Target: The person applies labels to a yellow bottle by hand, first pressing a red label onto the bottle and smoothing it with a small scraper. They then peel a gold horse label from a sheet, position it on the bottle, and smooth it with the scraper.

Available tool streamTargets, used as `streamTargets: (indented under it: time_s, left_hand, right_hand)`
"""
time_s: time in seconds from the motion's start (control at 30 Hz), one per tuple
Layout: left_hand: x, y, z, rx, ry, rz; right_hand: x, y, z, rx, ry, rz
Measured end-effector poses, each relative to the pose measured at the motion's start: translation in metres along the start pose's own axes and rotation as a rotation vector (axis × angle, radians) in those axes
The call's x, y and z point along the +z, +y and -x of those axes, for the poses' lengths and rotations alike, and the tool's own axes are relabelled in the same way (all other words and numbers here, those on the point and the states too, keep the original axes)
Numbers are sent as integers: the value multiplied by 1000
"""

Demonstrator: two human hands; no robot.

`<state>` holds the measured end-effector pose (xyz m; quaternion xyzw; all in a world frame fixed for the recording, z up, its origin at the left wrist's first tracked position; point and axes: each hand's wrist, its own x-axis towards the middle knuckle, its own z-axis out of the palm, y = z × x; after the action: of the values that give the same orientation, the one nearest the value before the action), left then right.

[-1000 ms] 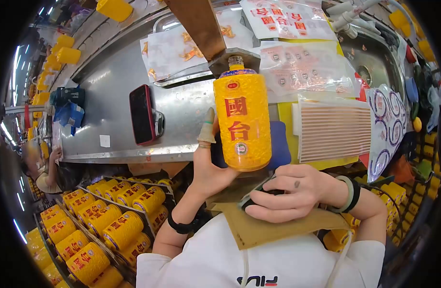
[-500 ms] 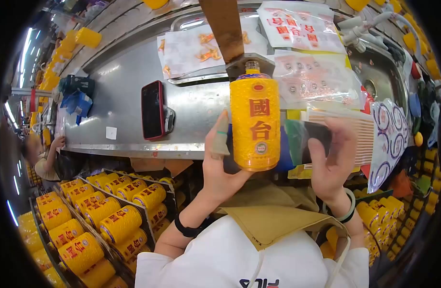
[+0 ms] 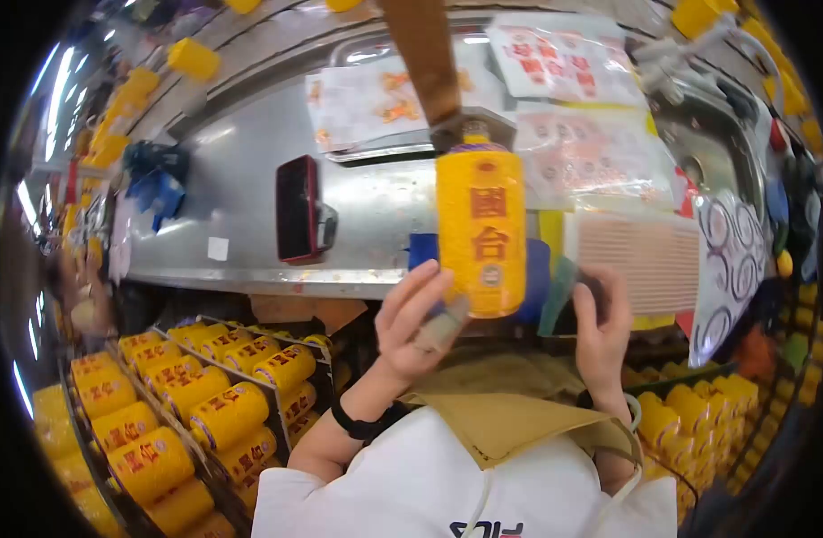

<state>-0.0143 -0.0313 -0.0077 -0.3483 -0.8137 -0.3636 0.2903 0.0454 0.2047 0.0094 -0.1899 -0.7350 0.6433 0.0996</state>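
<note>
A yellow bottle [image 3: 480,215] with red characters stands out at the centre, its neck at a metal bracket [image 3: 447,125] on a brown bar. My left hand [image 3: 420,318] is at the bottle's lower left edge, fingers apart, with a pale cover on one finger; nothing is gripped in it. To the right of the bottle, my right hand [image 3: 604,314] pinches a dark pad with a green sheet [image 3: 558,296] along its left side. Blue material [image 3: 537,273] shows behind the bottle.
A phone [image 3: 297,211] lies on the metal table [image 3: 223,166]. Sticker sheets [image 3: 564,58] and a striped sheet [image 3: 640,260] lie at the right, near a sink [image 3: 707,152]. Racks of yellow bottles [image 3: 228,417] stand lower left. A person [image 3: 89,296] is at the far left.
My left hand has dropped from the bottle's side to its lower edge and opened. My right hand has moved down and left with the dark pad. The view has shifted slightly.
</note>
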Motion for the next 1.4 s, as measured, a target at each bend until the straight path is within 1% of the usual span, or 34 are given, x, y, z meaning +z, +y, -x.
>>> streamTargets:
  time_s: [0.03, 0.07, 0.1, 0.13, 0.17, 0.2, 0.27, 0.33, 0.37, 0.4, 0.43, 0.47, 0.53, 0.57, 0.6, 0.67, 0.7, 0.73, 0.77, 0.8, 0.87, 0.9, 0.93, 0.97, 1.0, 1.07, 1.13, 1.17, 1.2, 1.23, 1.3, 1.33, 1.37, 1.4]
  left_hand:
    - [0, -2, 2, 90, -13, -137]
    - [5, -2, 5, 37, 17, -90]
    - [6, -5, 5, 77, 14, -73]
    - [7, -6, 6, 68, -47, -77]
    - [8, -6, 3, 53, -87, -14]
    - [9, -4, -6, 113, -97, -32]
    - [12, -2, -11, 78, -111, 46]
    - [21, -1, -4, 63, -79, 8]
    - [24, 0, 1, 65, -63, 6]
    - [23, 7, -3, 20, -98, -37]
    - [27, 10, -1, -22, -70, -13]
    - [31, 12, -2, -61, -40, 17]
    - [35, 14, 0, -40, -41, -20]
    - [33, 15, -2, -19, -49, -41]
    - [33, 18, -4, -21, -46, -47]
    - [31, 23, -9, -42, -52, -95]
    - [31, 23, -7, -40, -53, -95]
    - [30, 22, -3, -118, -48, 31]
    - [31, 22, 1, -197, -49, 168]
    - [29, 19, 3, -238, -14, 165]
    - [25, 23, -3, -573, 90, 449]
    - [17, 23, -10, -574, 41, 329]
    - [11, 21, -16, -566, -13, 220]
    - [9, 17, -17, -560, -56, 213]
    - [10, 12, -19, -549, -97, 198]
    - [9, 11, -20, -516, -114, 169]
    - [7, 9, -19, -471, -120, 199]
    - [9, 10, -19, -506, -119, 222]
    - [10, 4, -16, -497, -125, 238]
    - [10, 3, -17, -482, -129, 236]
    - [10, 1, -15, -473, -136, 233]
    - [10, 0, -13, -469, -137, 217]
    - [11, -2, -12, -465, -138, 201]
    - [12, -4, -12, -466, -139, 204]
  right_hand:
    - [-2, -1, 0, -7, 14, -4]
    - [-2, -1, -1, -20, 12, -19]
    - [0, -3, -2, -12, 8, -15]
    - [0, -1, -5, -7, 5, -2]
    - [-2, 8, -8, -5, -14, -60]
    - [-5, 17, -9, 6, -21, -113]
    - [-6, 24, -9, 38, -26, -94]
    - [-6, 29, -9, -33, -96, -53]
    - [-3, 31, -7, -38, -84, -37]
    - [-2, 34, -5, -40, -69, -22]
    - [-7, 37, -5, 13, -111, -75]
    - [-7, 36, -6, 5, -126, -83]
    - [-9, 34, -9, -19, -170, -95]
    - [-11, 36, -10, 23, -149, -138]
    - [-11, 37, -12, 21, -156, -138]
    - [-9, 33, -15, -64, -58, -69]
    - [-12, 27, -18, -64, -74, -37]
    - [-9, 24, -19, -61, -67, -35]
    - [-2, 17, -19, -172, -52, 9]
    - [3, 8, -18, -276, -26, 64]
    - [11, -14, -14, -262, -120, 181]
    - [15, -20, -17, -329, -225, 106]
    - [14, -24, -24, -290, -327, 106]
    - [19, -46, -34, -436, -390, 321]
    - [23, -47, -46, -401, -395, 245]
    - [25, -50, -74, -460, -259, 303]
    - [30, -51, -109, -744, -24, 355]
    - [25, -49, -111, -728, 8, 379]
    - [23, -49, -113, -847, -12, 361]
    - [20, -47, -113, -964, -43, 337]
    - [11, -46, -97, -1244, -239, 473]
    - [15, -38, -88, -1344, -318, 424]
    - [16, -35, -77, -1410, -404, 363]
    - [14, -39, -68, -1373, -502, 337]
